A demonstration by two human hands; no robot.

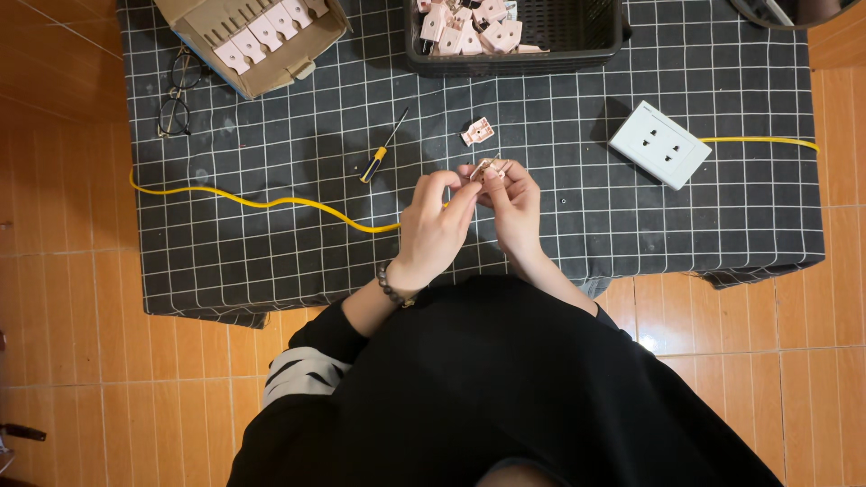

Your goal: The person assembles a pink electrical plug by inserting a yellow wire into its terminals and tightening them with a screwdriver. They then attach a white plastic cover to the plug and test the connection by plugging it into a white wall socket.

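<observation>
Both hands are up over the black cloth with its white grid (pixel 271 261), meeting right in the middle: the left hand (pixel 436 225), a dark bead bracelet (pixel 394 286) on its wrist, pinches with fingertips closed onto the small pale pink plastic plug part (pixel 490 168), and the right hand (pixel 514 206) grips the same piece from the other side, fingers curled tight around it. The part sits held just above the cloth, between the two sets of fingertips. Just beyond it lies another pale pink plug piece (pixel 477 132), loose on the cloth. To the left, a small screwdriver with a yellow and black handle (pixel 382 150) rests at a slant, and a yellow cable (pixel 262 201) snakes across beneath the hands. Off to the right sits a white rectangular wall socket plate (pixel 659 144). At the far edge, a black plastic basket (pixel 577 36) holds a heap of pink plug parts, and a cardboard box (pixel 255 38) shows more in a row, with dark-rimmed spectacles (pixel 177 95) beside it.
</observation>
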